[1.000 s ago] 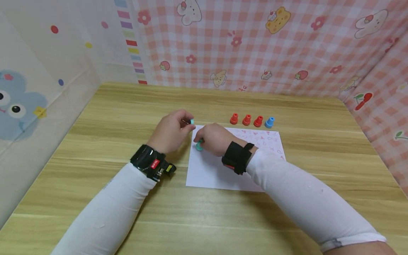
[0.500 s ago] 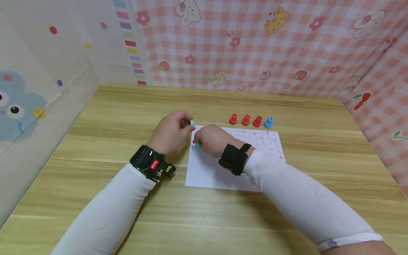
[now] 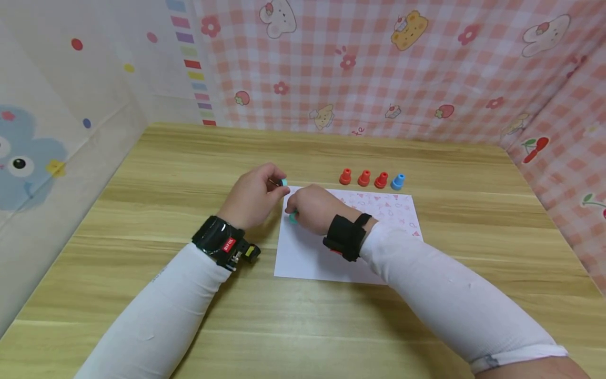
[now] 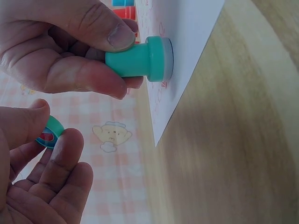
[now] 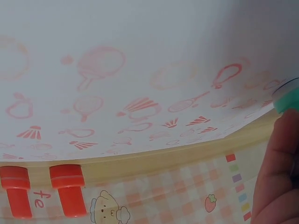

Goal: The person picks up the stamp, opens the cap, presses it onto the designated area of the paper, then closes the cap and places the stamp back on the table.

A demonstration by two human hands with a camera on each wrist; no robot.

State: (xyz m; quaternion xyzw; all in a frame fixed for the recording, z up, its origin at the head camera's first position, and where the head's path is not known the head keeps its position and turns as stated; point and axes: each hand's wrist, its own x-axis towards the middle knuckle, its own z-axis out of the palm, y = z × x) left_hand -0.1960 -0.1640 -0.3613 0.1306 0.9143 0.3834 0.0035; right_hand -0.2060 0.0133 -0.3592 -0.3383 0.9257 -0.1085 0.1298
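My right hand (image 3: 314,209) pinches a green toy stamp (image 4: 140,60) by its narrow handle. The stamp's wide base meets the white paper (image 3: 303,258) near its far left corner, seen closely in the left wrist view. Just to the left, my left hand (image 3: 251,197) holds a small green stamp cap (image 4: 55,125) between thumb and fingertips, with a red patch inside it. Pink and red prints of rackets and shuttlecocks (image 5: 140,105) cover the paper's far part. From the head view, my right hand hides most of the green stamp.
Beyond the paper's far edge stand red stamps, the leftmost one (image 3: 345,177) beside several others, and a blue stamp (image 3: 398,182) at the right end. A pink checked cloth (image 3: 360,79) hangs behind the wooden table (image 3: 213,321).
My right hand has tipped slightly over the green stamp, so less of it shows in the head view. The left hand stays in place with the cap.
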